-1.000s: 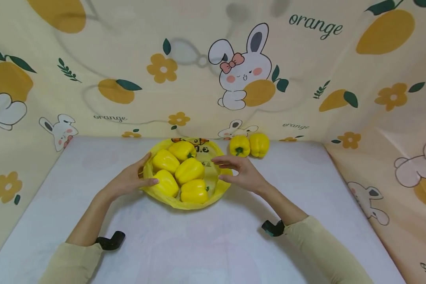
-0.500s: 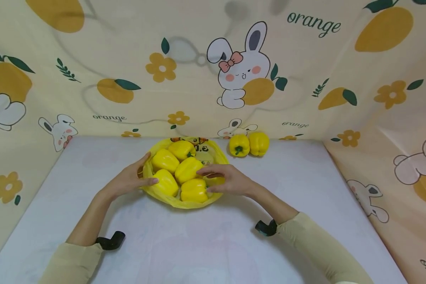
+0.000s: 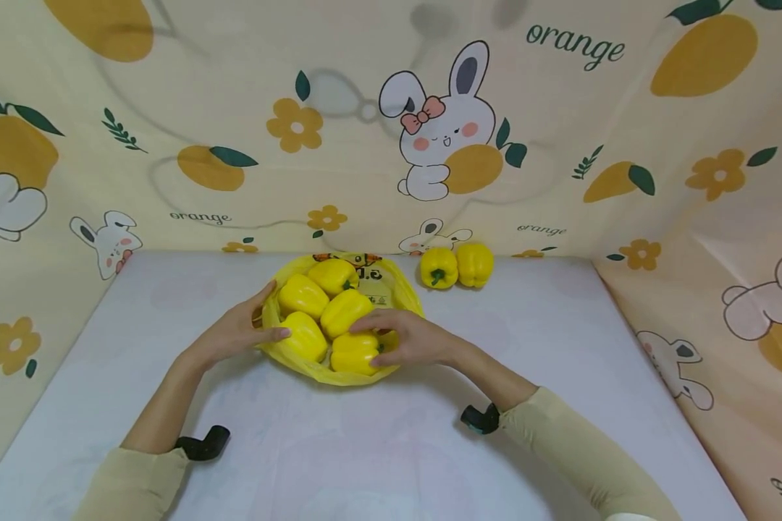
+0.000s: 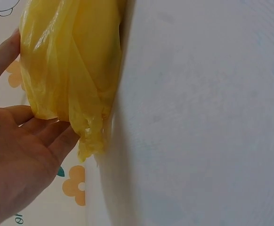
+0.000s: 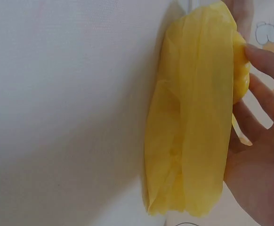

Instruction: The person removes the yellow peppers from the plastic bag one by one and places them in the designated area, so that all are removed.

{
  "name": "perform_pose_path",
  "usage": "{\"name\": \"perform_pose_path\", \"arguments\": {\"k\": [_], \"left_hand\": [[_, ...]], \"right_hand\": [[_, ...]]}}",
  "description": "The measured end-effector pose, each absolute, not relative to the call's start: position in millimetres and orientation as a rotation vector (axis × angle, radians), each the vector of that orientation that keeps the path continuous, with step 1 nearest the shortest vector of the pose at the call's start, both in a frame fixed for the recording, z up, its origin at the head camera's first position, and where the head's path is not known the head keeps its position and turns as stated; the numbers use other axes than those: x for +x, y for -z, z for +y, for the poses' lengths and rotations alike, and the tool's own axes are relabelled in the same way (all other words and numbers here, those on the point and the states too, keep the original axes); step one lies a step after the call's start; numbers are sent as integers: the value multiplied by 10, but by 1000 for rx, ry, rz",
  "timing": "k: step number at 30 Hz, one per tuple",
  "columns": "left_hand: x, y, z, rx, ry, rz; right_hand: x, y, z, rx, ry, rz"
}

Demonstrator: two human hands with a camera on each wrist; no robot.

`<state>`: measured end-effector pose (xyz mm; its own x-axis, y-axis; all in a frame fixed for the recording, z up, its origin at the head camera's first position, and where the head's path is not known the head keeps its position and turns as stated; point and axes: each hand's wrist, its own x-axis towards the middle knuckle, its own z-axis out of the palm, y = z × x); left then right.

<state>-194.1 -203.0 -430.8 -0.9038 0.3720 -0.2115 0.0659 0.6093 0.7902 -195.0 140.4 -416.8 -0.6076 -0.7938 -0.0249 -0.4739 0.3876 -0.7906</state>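
Moved: right hand [image 3: 412,342] has slid left from the bag's right rim onto the nearest pepper [image 3: 354,352]; fingers curled over it
Left hand [image 3: 237,331]: unmoved; relaxed fingers cup the yellow bag [image 3: 405,295]'s left side, thumb on a pepper [image 3: 304,336]
Bag: centre of white table [image 3: 169,304], five peppers inside
Around: two loose peppers [image 3: 457,266] behind-right, well apart; rabbit-print cloth [image 3: 560,145] walls the table

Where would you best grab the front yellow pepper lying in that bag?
Probably across its rounded sides, coming from above and the right. The front pepper lies on its side at the open yellow bag edge, neighbours crowding its left and back. The right hand already reaches it that way; the left hand steadies the bag.
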Motion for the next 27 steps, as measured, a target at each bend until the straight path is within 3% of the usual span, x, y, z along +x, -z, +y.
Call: {"name": "perform_pose_path", "arguments": {"k": [27], "left_hand": [[-1930, 4342, -2035, 352, -1225, 2470]], "right_hand": [[-1918, 4129, 1338, -1117, 729, 2370]]}}
